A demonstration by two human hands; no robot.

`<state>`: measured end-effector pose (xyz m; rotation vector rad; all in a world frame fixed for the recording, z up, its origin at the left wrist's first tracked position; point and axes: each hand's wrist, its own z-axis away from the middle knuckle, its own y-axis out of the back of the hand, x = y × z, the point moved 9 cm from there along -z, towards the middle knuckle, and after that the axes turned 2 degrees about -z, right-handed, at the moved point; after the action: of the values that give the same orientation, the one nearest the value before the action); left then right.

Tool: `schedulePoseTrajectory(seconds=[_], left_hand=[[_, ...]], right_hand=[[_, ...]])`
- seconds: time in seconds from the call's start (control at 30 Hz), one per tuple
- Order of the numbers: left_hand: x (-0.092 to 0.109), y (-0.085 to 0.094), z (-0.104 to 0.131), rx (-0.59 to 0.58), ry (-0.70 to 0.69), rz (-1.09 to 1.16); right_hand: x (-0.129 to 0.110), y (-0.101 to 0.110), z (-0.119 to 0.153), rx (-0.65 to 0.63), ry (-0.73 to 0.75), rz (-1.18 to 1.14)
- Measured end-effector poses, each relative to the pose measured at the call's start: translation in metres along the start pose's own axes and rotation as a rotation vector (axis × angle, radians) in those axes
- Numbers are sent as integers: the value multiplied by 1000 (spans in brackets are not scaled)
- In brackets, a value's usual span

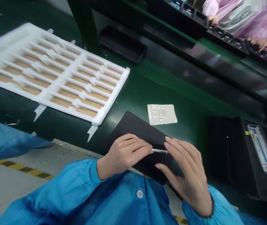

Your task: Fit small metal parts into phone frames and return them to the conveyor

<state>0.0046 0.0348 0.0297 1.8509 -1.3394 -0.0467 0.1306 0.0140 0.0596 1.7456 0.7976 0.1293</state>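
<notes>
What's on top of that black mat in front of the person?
Over the black mat, the left hand holds a thin pale piece, the right hand close by. The hands hide part of the piece and of the mat beneath.

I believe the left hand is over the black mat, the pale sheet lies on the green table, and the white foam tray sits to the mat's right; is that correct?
No: the white foam tray sits to the left of the black mat, as the head view shows. The left hand is over the mat, and the pale sheet lies on the green table.
</notes>
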Motion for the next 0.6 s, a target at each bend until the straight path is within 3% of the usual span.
schedulePoseTrajectory(seconds=[0.27, 0.43, 0.5, 0.6], left_hand=[[1, -2, 2, -30, -32, 8], [6, -6, -2, -98, -66, -52], [9, -13, -4, -169, -79, -87], [7, -12, -7, -277, -16, -71]], right_hand=[[-7, -16, 22, 18, 110, 176], [2, -14, 20, 53, -13, -48], [14, -3, 21, 168, -114, -198], [36, 25, 31, 458, -223, -325]])
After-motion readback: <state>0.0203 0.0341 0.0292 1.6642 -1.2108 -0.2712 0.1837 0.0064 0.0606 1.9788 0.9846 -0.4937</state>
